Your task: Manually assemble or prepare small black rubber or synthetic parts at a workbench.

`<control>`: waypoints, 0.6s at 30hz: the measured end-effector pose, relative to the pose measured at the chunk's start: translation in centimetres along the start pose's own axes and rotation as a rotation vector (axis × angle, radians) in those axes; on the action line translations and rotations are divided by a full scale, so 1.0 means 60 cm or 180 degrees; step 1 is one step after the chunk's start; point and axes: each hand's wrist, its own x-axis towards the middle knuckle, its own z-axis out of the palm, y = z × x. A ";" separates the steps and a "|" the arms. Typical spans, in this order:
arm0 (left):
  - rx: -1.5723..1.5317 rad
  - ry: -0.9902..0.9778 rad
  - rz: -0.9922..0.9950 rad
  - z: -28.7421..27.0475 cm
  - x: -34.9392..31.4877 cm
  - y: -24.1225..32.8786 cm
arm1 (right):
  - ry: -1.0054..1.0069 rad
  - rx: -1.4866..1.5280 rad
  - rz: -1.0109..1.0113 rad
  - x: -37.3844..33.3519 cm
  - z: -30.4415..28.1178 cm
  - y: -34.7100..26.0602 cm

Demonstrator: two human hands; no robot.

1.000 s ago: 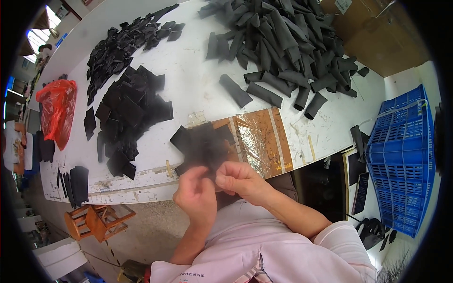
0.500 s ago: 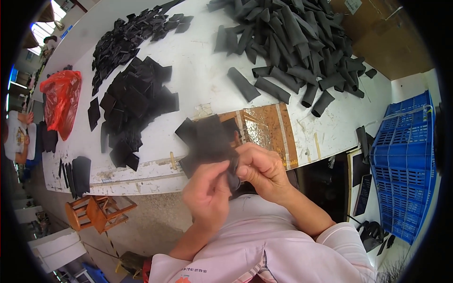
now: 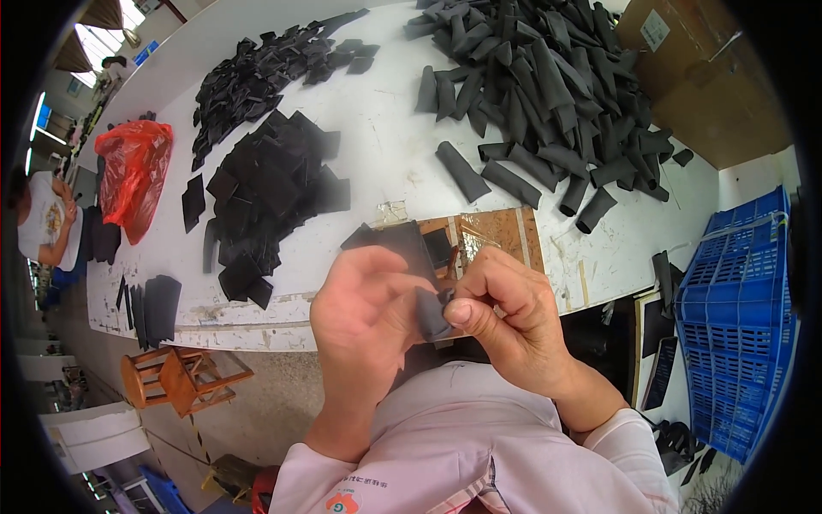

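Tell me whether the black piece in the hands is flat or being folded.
Partly folded: the black piece lies flat on top, while its lower edge curls between the left hand and right hand.

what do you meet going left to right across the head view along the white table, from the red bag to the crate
Crumpled red plastic bag → heap of flat black square pieces → brown wooden board at the table edge → pile of rolled dark grey tubes → blue plastic lattice crate.

top: pale pink, short sleeves | chest: small orange-green emblem | hands: bare
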 end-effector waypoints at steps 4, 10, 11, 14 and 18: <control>-0.0847 -0.0707 -0.0520 -0.006 0.010 0.019 | 0.0045 0.0342 -0.0009 0.008 -0.008 -0.008; -0.2922 -0.1544 -0.1219 0.008 0.043 0.017 | -0.0379 0.1875 0.1046 0.064 -0.041 -0.027; -0.3232 -0.1489 -0.1419 0.001 0.053 0.005 | -0.0382 0.1874 0.1047 0.063 -0.042 0.006; -0.3180 -0.0899 -0.1827 -0.038 0.077 -0.076 | -0.0569 0.2515 0.1795 0.048 -0.024 0.103; -0.3456 -0.0252 -0.2119 -0.040 0.078 -0.084 | -0.0409 0.2820 0.1968 0.044 -0.008 0.119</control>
